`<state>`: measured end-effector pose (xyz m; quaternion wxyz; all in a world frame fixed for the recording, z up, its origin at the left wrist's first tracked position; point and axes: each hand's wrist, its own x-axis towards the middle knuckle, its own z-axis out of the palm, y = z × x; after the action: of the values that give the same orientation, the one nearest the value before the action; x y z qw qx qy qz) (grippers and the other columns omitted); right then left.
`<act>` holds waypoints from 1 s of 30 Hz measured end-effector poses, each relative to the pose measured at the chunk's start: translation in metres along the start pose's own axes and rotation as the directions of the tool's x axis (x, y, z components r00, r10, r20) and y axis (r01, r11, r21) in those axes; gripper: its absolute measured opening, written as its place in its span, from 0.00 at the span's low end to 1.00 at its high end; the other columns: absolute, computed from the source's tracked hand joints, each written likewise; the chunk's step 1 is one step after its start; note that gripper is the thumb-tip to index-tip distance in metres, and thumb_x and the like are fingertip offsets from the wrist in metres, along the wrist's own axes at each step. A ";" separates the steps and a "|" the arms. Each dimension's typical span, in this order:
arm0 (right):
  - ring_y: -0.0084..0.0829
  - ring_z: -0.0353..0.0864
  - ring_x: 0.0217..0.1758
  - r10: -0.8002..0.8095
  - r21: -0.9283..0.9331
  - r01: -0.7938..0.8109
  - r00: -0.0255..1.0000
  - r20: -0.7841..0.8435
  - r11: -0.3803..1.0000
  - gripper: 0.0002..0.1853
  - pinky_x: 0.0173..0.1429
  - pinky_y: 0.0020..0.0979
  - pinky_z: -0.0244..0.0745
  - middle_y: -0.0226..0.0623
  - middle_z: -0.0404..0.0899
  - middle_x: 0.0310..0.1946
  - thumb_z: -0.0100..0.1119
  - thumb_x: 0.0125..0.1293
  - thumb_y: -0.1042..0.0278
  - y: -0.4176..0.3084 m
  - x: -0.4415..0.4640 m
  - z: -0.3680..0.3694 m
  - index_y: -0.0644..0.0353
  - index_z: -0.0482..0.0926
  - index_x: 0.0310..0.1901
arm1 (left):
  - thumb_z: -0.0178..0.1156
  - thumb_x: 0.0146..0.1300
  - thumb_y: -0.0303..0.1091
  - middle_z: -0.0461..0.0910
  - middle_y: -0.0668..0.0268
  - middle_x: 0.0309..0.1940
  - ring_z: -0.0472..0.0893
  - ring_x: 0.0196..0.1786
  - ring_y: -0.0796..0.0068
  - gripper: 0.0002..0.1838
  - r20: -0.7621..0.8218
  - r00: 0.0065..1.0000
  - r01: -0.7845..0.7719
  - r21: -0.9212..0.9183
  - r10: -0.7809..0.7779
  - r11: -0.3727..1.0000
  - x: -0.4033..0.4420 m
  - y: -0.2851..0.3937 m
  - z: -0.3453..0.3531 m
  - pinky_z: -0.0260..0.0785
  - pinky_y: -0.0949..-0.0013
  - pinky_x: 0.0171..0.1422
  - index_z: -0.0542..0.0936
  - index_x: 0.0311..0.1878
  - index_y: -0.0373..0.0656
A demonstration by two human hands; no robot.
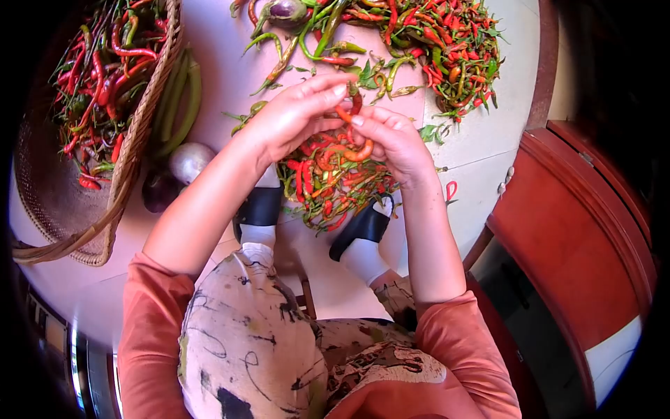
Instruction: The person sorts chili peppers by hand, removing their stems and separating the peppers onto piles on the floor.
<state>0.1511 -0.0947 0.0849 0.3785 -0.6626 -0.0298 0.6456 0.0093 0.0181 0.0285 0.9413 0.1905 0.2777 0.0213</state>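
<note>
Both of my hands meet over a heap of peppers on the floor between my feet. My left hand (301, 112) pinches the upper end of a curled red chili pepper (356, 105), near its greenish stem. The fingers of my right hand (394, 140) are closed on the lower, orange-red part of the same pepper, whose curved tip hangs below the thumb. Under the hands lies the pile of red and green chili peppers (331, 178), partly hidden by them.
A woven basket (139, 119) holding red peppers stands at left. Beside it lie long green vegetables (183, 105) and a pale round one (190, 162). A larger pepper heap (453, 56) with an eggplant (287, 10) lies ahead. Red wooden furniture (572, 230) is at right.
</note>
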 end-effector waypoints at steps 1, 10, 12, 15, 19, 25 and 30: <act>0.09 0.66 0.19 0.043 -0.027 -0.041 0.996 0.077 0.999 0.09 0.22 0.12 0.53 0.22 0.77 0.23 0.61 0.61 0.61 0.002 0.000 0.005 0.57 0.79 0.36 | 0.52 0.67 0.43 0.75 0.57 0.53 0.75 0.53 0.71 0.21 -0.008 1.000 0.006 0.000 -0.006 1.000 0.002 -0.003 -0.006 0.67 0.62 0.59 0.71 0.56 0.39; 0.09 0.66 0.21 -0.006 0.062 0.001 0.996 0.090 0.998 0.11 0.25 0.12 0.57 0.23 0.78 0.26 0.58 0.63 0.62 0.017 0.001 0.012 0.58 0.79 0.43 | 0.48 0.69 0.46 0.75 0.52 0.51 0.77 0.52 0.63 0.20 0.064 0.996 0.075 -0.285 -0.059 0.956 -0.009 -0.005 -0.021 0.73 0.56 0.54 0.73 0.51 0.36; 0.08 0.67 0.22 -0.006 0.018 0.005 0.996 0.084 1.000 0.11 0.25 0.12 0.58 0.23 0.79 0.26 0.57 0.63 0.63 0.013 0.000 0.017 0.57 0.79 0.43 | 0.51 0.67 0.44 0.76 0.54 0.49 0.77 0.53 0.63 0.21 0.014 1.000 0.027 -0.188 -0.025 0.982 -0.009 -0.008 -0.022 0.73 0.56 0.54 0.72 0.53 0.35; 0.08 0.67 0.23 -0.052 -0.067 0.060 0.991 0.121 0.996 0.11 0.26 0.13 0.59 0.23 0.79 0.27 0.57 0.64 0.63 0.011 -0.002 0.016 0.57 0.79 0.44 | 0.53 0.66 0.42 0.76 0.55 0.49 0.77 0.52 0.63 0.21 0.011 1.000 0.015 -0.226 -0.013 0.974 -0.008 -0.009 -0.025 0.73 0.56 0.54 0.72 0.54 0.34; 0.12 0.70 0.26 -0.167 0.060 0.162 0.982 0.085 0.985 0.11 0.31 0.15 0.65 0.25 0.80 0.30 0.58 0.64 0.64 0.009 -0.004 0.017 0.60 0.79 0.44 | 0.51 0.67 0.44 0.77 0.54 0.48 0.79 0.48 0.60 0.23 0.065 0.993 0.112 -0.279 -0.098 0.954 -0.014 -0.005 -0.023 0.74 0.57 0.52 0.71 0.55 0.33; 0.13 0.70 0.28 -0.419 -0.128 0.399 0.877 -0.235 0.908 0.12 0.33 0.17 0.66 0.26 0.78 0.31 0.57 0.62 0.72 0.004 0.038 0.005 0.62 0.79 0.47 | 0.51 0.68 0.39 0.73 0.56 0.52 0.81 0.45 0.60 0.23 0.023 0.990 0.142 -0.244 -0.141 0.959 -0.024 -0.006 -0.024 0.79 0.63 0.38 0.66 0.62 0.37; 0.34 0.79 0.34 -0.734 -0.835 0.369 0.677 -0.059 0.408 0.12 0.40 0.33 0.74 0.38 0.75 0.36 0.64 0.50 0.69 0.015 0.104 -0.005 0.55 0.79 0.39 | 0.54 0.65 0.35 0.70 0.47 0.54 0.79 0.48 0.59 0.24 0.038 0.971 -0.225 -0.204 0.237 0.953 -0.063 0.037 -0.014 0.79 0.75 0.34 0.65 0.63 0.42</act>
<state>0.1661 -0.0524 -0.0106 0.2514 -0.8266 -0.4424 0.2402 -0.0484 0.0482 0.0641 0.9548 0.1273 0.2207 0.1530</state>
